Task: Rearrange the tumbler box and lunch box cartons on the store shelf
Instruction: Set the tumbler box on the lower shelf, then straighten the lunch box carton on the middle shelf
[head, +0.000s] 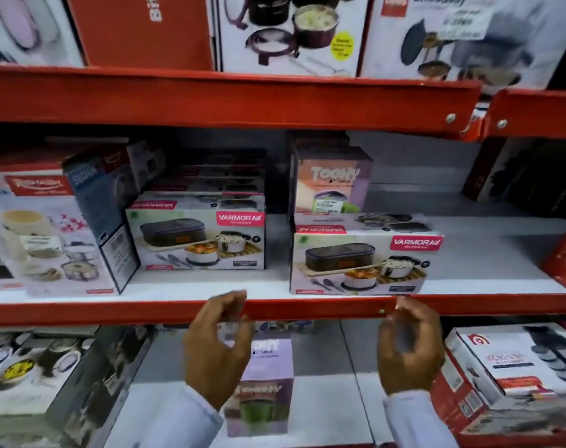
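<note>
Currently both hands, left hand (pixel 215 347) and right hand (pixel 409 347), hover empty, fingers curled, below the Varmora lunch box carton (pixel 362 263) (long axis sideways), right hand nearer.

On the middle shelf, the left lunch box carton (pixel 196 236) reads "VARMORA Homeware" on a pink tag at its front and "VARMORA" upside down on its top; the right lunch box carton (pixel 362 260) carries the same two marks; the tumbler box (pixel 333 181) behind it reads "TOONY". A second tumbler box (pixel 259 386) on the lower shelf shows "TOONY" twice; a top-shelf carton (pixel 469 33) reads "BiteBuddy"; smaller print is too blurred to read.
</note>
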Demonstrator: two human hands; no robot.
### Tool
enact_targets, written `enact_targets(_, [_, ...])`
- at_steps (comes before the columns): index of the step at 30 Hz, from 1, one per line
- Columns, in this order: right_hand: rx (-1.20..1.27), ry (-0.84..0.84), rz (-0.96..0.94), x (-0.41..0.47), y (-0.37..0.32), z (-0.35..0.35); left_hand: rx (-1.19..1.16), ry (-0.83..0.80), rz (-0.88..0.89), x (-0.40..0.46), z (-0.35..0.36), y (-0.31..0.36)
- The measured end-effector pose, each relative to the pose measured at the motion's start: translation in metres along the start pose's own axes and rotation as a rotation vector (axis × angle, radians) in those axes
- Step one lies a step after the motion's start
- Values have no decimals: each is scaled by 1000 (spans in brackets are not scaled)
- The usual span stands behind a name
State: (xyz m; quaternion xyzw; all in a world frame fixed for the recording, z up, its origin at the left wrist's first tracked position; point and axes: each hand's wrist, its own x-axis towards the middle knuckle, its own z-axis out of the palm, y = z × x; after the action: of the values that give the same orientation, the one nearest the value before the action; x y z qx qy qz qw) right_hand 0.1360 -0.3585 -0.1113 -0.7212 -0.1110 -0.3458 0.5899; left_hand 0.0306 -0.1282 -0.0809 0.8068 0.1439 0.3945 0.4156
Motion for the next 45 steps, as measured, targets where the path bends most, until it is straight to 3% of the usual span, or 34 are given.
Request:
enact_targets(3, [-20,155,100,54,-11,-5,-5,-130,-33,37,29,34])
enact_targets(6, [-27,52,310,89,-8,-8,65,-265,-87,58,49,47])
enact_targets(9, [-22,-100,375,104,-8,-12,48,-331,-116,68,60,56])
enact_targets(18, [43,-61,182,109,-54,-33,-31,-38,51,70,28,75])
enact_targets(24, [113,-161,185,88,-67,1,-66,109,-16,70,-16,48])
enact_targets(28, [179,-287,197,53,-77,51,38,202,-82,72,-66,14])
enact_targets(36, [223,-483,243,0,-86,129,127,219,-183,80,-126,-51])
enact_targets(45, [220,-472,255,-13,-87,135,193,165,-197,85,-133,-78])
